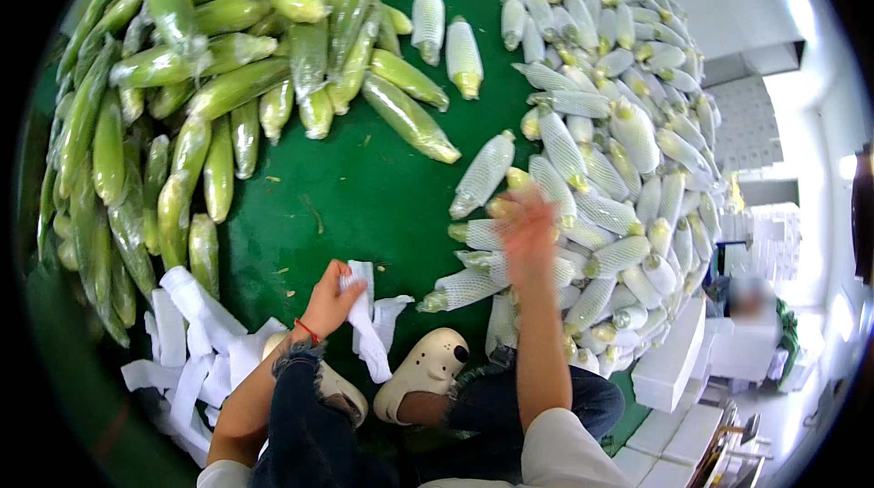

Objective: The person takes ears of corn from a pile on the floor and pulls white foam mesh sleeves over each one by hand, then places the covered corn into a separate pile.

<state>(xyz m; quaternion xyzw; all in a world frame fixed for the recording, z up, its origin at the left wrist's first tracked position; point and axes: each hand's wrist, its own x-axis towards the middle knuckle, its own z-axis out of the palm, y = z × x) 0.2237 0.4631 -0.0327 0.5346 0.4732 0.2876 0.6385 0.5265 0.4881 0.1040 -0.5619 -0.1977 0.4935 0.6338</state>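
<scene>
My left hand [330, 299] is closed on a white foam net sleeve [366, 335], which hangs limp below the fingers beside a second white strip. Blurred by motion, my right hand [526, 231] is over the near left edge of a large heap of corn ears in white foam nets [583, 183]; its fingers are too smeared to read. A netted corn ear [483, 175] lies just left of that hand. On the left is a pile of green corn ears wrapped in clear film [228, 78].
Loose white foam sleeves [196, 342] lie at the lower left. Two netted ears [463, 58] rest apart on the green floor [300, 206]. My feet are in cream clogs [421, 370]. White foam boxes [672, 356] and a person [751, 324] are at the right.
</scene>
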